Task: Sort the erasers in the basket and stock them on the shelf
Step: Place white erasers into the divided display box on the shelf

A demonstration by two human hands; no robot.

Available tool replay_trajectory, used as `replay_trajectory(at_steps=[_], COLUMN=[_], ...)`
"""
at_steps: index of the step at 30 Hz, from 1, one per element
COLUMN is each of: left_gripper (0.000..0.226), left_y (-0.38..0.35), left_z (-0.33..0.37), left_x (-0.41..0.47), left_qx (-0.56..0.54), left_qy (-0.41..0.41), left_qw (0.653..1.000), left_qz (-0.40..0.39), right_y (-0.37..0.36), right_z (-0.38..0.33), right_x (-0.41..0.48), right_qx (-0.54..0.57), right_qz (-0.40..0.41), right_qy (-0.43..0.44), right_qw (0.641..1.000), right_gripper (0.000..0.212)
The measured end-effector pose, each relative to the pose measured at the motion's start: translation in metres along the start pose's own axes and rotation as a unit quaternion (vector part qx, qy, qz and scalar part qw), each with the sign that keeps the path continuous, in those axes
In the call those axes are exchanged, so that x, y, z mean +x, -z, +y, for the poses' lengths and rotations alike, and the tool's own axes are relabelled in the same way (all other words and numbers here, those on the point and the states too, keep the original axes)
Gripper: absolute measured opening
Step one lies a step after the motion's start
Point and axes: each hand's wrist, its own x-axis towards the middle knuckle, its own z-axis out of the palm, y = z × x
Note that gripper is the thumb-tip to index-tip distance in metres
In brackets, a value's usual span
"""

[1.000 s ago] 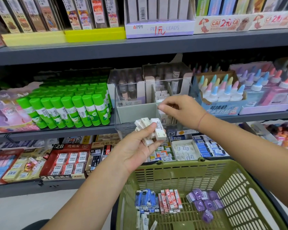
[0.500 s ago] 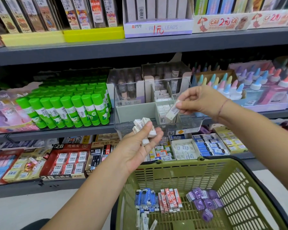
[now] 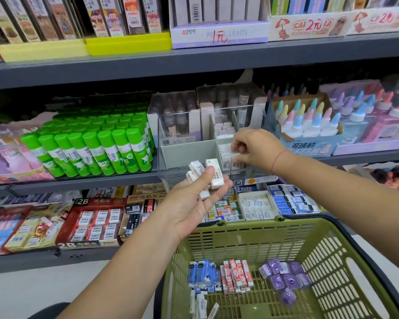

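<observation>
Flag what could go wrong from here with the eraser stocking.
1. The left hand holds a loose pile of white erasers under just the thumb; one could slip into the basket and mix with sorted groups.
2. The right hand pinches an eraser at a packed compartment of the clear bin; a hard push may topple its neighbours or shove the bin.

Green glue sticks (image 3: 90, 146) crowd the left of the middle shelf (image 3: 90, 181) before me; pastel-capped glue bottles (image 3: 309, 125) stand at its right, a pencil-lead box (image 3: 219, 35) one level up.
</observation>
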Motion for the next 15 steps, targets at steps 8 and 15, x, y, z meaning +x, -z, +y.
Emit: replay_trajectory(at_steps=[8, 15], left_gripper=[0.047, 0.038], left_y=[-0.001, -0.001], left_z=[-0.003, -0.003], left_x=[-0.001, 0.000], left_qx=[0.030, 0.041], left_qy=[-0.004, -0.042], left_qw=[1.000, 0.998], left_qz=[0.006, -0.003], right_y=[0.008, 0.024], right_z=[-0.003, -0.052], right_x=[-0.006, -0.047], right_qx=[-0.010, 0.404], right_qz=[0.000, -0.093], right_qy=[-0.014, -0.102], right_qw=[1.000, 0.904], right_gripper=[0.013, 0.024])
